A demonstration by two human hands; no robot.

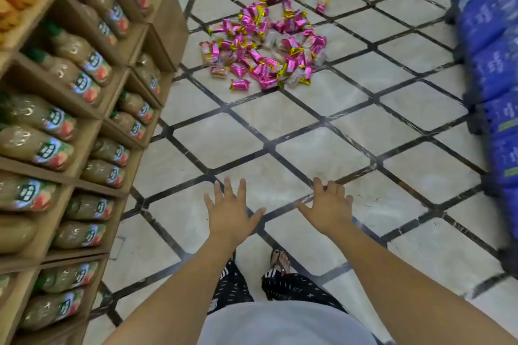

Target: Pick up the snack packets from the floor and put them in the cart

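A tiled floor (350,126) runs between a shelf (60,87) of bottles (92,64) on the left and blue packs (496,70) on the right. The packets (266,45) lie heaped on the floor, well ahead. The left hand (231,213) and right hand (329,210) reach forward with fingers spread, holding nothing.

Bright, even indoor light fills the scene, with barely any shadows. The pale tiled floor (294,126) shows a hazy whitish sheen near its middle. Motion blur heavily smears the blue stacked packs (493,64) at the right edge, and the bottles (56,120) on the wooden shelves (92,117) at the left are soft. Wide-angle distortion bends shelves and tile lines toward the frame edges. The foil snack packets (266,45) glint but lack fine detail; the left hand (232,213) and right hand (329,210) are fairly sharp.
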